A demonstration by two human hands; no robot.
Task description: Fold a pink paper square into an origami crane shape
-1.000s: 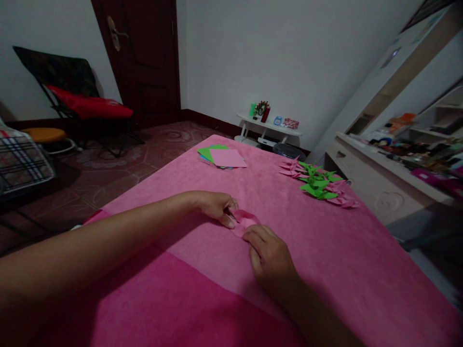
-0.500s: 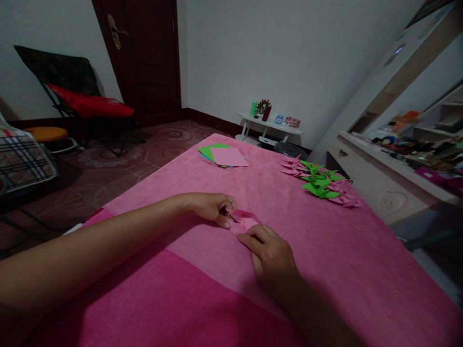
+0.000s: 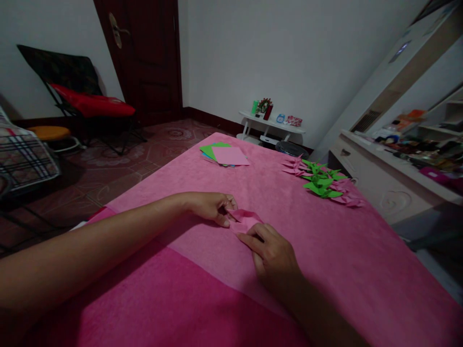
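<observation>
A partly folded piece of pink origami paper (image 3: 246,220) is held low over the pink-covered table (image 3: 202,258). My left hand (image 3: 214,208) pinches its left end between thumb and fingers. At its right end, my right hand (image 3: 272,250) is closed on the near edge, thumb and forefinger pressed together. A raised flap stands between the two hands. The fingers partly hide the paper, so its exact fold cannot be made out.
Beyond my hands lies a stack of square coloured paper (image 3: 231,155), pink on top. Folded green and pink paper cranes (image 3: 321,185) cluster at the table's right edge. A white dresser (image 3: 383,178) stands to the right, a chair with a red seat (image 3: 94,103) far left.
Both hands keep nearly the same hold on the pink paper. The whole view has shifted very slightly.
</observation>
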